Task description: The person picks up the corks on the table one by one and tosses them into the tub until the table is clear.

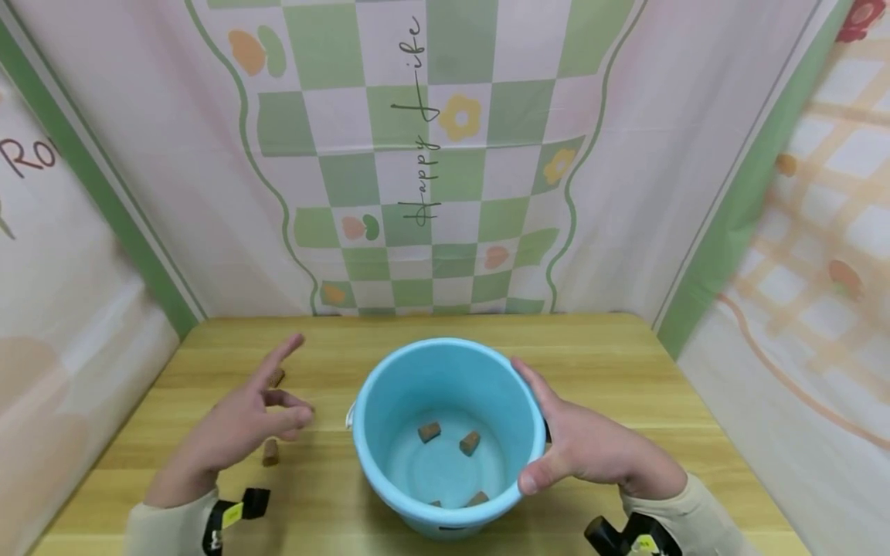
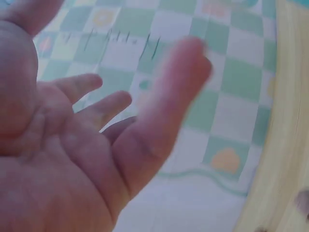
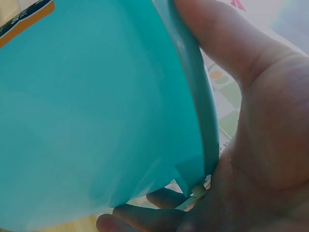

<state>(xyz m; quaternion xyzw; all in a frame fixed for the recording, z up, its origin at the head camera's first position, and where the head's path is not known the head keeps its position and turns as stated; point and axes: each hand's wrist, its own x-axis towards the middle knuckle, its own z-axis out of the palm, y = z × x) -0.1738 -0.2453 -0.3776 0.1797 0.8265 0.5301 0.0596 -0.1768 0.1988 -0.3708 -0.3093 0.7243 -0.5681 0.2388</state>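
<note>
1. The blue bucket (image 1: 448, 525) stands in the middle of the wooden table (image 1: 591, 340), mouth up; from here I can see right down to its floor, perhaps why it's kept close to the person.
2. Inside lie small brown pieces, like corks: one piece (image 1: 429, 432) and another piece (image 1: 470, 442) on the floor, with more partly hidden by the near rim, loose as if dropped in.
3. The right hand (image 1: 591, 444) grips the bucket's right side, thumb at the rim and fingers bent round the outer wall, I'd guess to steady it.
4. The left hand (image 1: 236, 425) holds nothing I can see, index finger stretched out, the others looser, well apart from the bucket.
5. By that hand, one cork (image 1: 276, 378) shows behind the index finger and a second cork (image 1: 270, 452) sits below the thumb, seemingly within easy reach.
6. Beyond the table hangs a checked cloth (image 1: 452, 177), probably just a screen.
</note>
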